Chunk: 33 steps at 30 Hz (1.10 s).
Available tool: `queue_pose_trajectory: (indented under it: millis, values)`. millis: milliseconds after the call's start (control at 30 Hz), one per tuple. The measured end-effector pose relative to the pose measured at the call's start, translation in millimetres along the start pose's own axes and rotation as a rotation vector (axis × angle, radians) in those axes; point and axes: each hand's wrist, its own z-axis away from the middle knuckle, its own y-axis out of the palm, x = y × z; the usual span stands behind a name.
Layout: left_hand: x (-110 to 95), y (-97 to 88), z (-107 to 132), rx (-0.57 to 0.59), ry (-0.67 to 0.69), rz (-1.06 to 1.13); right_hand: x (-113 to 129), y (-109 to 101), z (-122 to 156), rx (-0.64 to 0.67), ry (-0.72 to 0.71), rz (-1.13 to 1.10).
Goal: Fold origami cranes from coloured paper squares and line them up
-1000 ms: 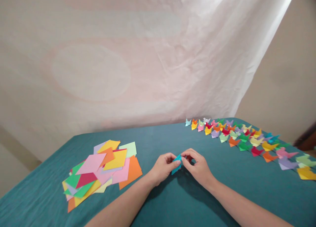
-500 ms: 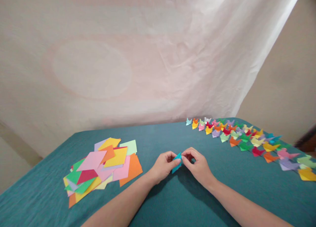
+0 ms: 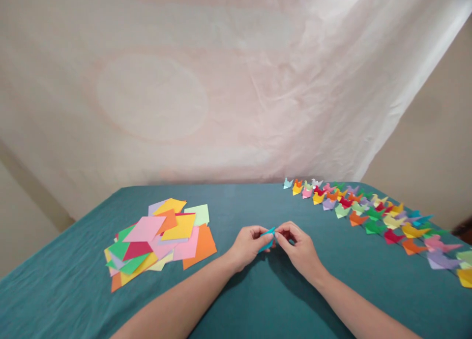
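A small folded piece of blue paper [image 3: 267, 245] is between my two hands, just above the table's middle. My left hand [image 3: 251, 246] pinches its left side with thumb and fingers. At its upper right end, my right hand [image 3: 295, 241] grips the paper's tip between thumb and forefinger. The fingers cover much of the paper, so its exact folded shape is hard to make out.
Left on the teal tablecloth [image 3: 236, 206] lies a loose pile of coloured paper squares [image 3: 158, 240]. Rows of folded paper birds [image 3: 374, 227] in many colours run along the right side. Behind the table hangs a pale cloth [image 3: 228, 93].
The view has turned slightly, so the pile and the birds sit a little differently in the picture. The blue paper has tilted flatter and less of it shows; both hands keep their pinch.
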Motion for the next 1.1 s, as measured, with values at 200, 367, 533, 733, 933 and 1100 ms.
queue_pose_trajectory:
  millis: [200, 367, 533, 733, 933, 1100]
  values:
    - [-0.6, 1.9, -1.1, -0.03, -0.002, 0.05, -3.1, 0.0, -1.0, 0.0, -0.003, 0.023]
    - [-1.3, 3.7, -0.2, -0.053, -0.012, 0.06, -1.8, 1.0, 0.9, -0.018, -0.037, 0.053]
    - [-0.7, 3.4, 1.0, -0.054, -0.004, 0.046, -2.3, 1.7, 2.5, -0.033, -0.131, 0.114]
    - [0.8, 2.9, -0.3, -0.067, -0.01, 0.061, -2.8, 1.5, 3.6, -0.062, -0.183, 0.206]
    - [0.9, 2.9, -0.5, -0.069, -0.016, 0.071, -4.3, 1.2, 4.4, -0.07, -0.191, 0.239]
    - [-0.3, 2.8, 1.5, -0.053, -0.005, 0.067, -2.1, 0.8, 5.3, -0.089, -0.17, 0.249]
